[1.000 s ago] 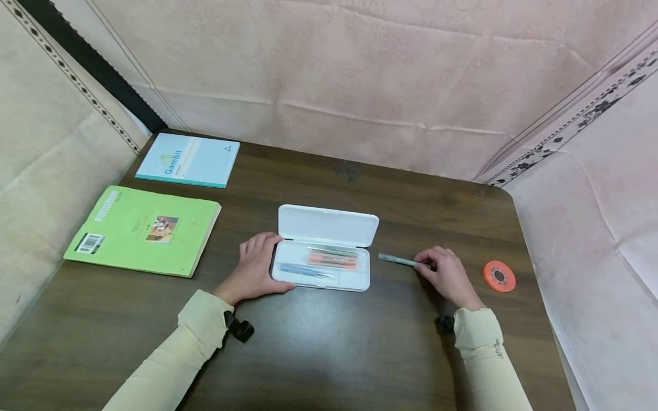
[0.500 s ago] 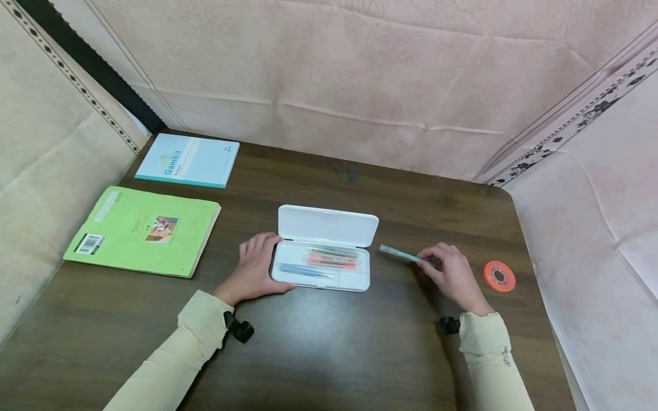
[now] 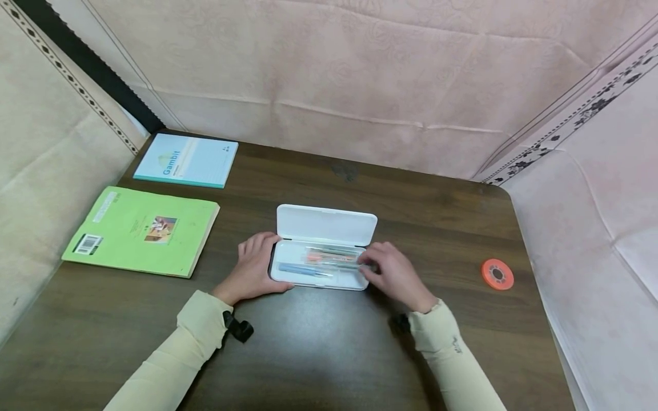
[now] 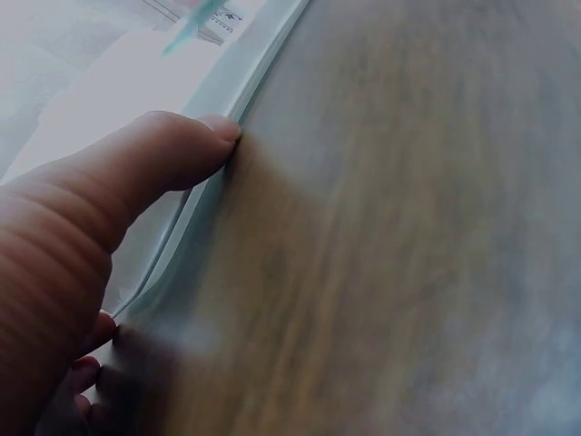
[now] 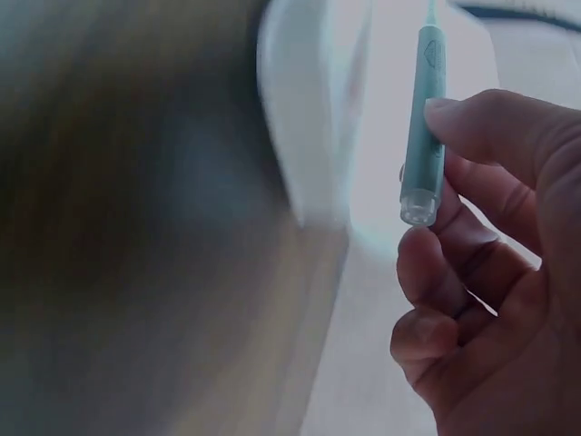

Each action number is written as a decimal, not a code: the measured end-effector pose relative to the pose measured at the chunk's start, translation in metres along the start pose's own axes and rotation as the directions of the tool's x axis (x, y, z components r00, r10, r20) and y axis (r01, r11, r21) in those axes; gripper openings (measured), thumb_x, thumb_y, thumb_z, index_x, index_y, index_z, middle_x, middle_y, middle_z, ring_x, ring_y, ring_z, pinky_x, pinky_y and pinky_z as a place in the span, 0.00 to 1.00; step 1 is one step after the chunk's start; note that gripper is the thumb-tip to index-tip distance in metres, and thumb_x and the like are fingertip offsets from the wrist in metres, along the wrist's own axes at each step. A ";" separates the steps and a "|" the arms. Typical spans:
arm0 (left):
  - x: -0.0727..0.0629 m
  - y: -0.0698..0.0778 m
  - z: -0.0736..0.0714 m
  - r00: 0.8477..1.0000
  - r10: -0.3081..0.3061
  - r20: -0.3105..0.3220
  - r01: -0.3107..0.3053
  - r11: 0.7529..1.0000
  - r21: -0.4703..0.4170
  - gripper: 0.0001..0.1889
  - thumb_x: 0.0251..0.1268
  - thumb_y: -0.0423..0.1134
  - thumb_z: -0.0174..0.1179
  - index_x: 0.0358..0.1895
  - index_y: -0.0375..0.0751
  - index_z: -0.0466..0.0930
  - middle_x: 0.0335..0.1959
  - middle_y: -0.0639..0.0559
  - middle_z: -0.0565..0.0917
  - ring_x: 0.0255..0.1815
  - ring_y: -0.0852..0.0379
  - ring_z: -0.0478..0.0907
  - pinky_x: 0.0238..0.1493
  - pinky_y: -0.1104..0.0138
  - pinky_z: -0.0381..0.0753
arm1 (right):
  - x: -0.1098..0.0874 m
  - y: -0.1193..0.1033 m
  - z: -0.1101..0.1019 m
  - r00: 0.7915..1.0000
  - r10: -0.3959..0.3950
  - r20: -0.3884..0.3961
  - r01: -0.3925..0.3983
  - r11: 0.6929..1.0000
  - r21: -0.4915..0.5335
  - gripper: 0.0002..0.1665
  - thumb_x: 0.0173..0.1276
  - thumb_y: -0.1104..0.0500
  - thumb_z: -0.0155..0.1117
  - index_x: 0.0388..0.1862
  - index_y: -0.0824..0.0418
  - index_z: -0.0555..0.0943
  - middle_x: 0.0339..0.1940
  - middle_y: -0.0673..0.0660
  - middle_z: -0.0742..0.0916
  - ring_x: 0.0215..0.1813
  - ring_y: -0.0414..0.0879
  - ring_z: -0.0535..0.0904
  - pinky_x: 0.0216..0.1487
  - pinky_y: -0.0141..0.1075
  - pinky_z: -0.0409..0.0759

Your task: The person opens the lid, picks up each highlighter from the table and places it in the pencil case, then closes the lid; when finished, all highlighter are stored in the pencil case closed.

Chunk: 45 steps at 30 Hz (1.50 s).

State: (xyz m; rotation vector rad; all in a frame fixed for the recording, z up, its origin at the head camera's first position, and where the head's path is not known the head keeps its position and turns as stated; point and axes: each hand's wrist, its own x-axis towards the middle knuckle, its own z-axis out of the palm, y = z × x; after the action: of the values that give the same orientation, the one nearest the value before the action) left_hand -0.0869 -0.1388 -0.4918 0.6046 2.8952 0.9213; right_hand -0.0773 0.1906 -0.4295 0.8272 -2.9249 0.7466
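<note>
A white pencil case (image 3: 327,224) lies on the table with its lid up. My left hand (image 3: 253,267) grips its left end, thumb along the front edge; the left wrist view shows that thumb (image 4: 172,150) on the rim. Over the right part of the case, my right hand (image 3: 392,271) pinches a green pen (image 5: 420,150) between thumb and fingers. The pen has a clear end piece and points left into the case. Inside lie a blue pen (image 3: 300,269) near the front and several orange and grey pens behind it, partly overlapped by the held pen.
To the left lie a green book (image 3: 149,231) and a light blue notebook (image 3: 187,160) behind it. An orange ring-shaped disc (image 3: 497,274) sits near the table's right side. Pale cloth (image 3: 329,80) hangs around the table's back and sides.
My right hand has lifted the green pen from the table right of the case and carried it left, over the case. The left hand stays on the case.
</note>
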 end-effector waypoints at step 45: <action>0.000 -0.001 0.002 0.998 0.041 -0.048 -0.040 0.999 0.012 0.52 0.35 0.60 0.77 0.65 0.38 0.63 0.62 0.37 0.66 0.64 0.41 0.60 0.58 0.47 0.54 | 0.030 -0.014 -0.022 0.984 0.139 -0.110 -0.120 0.980 0.160 0.03 0.65 0.60 0.69 0.38 0.56 0.85 0.35 0.49 0.84 0.38 0.45 0.76 0.40 0.39 0.76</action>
State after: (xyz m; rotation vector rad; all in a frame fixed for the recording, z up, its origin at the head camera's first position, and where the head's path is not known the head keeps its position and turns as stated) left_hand -0.0873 -0.1384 -0.4939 0.6533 2.9430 0.9374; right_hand -0.0986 0.1755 -0.3993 0.5797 -2.8629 1.0037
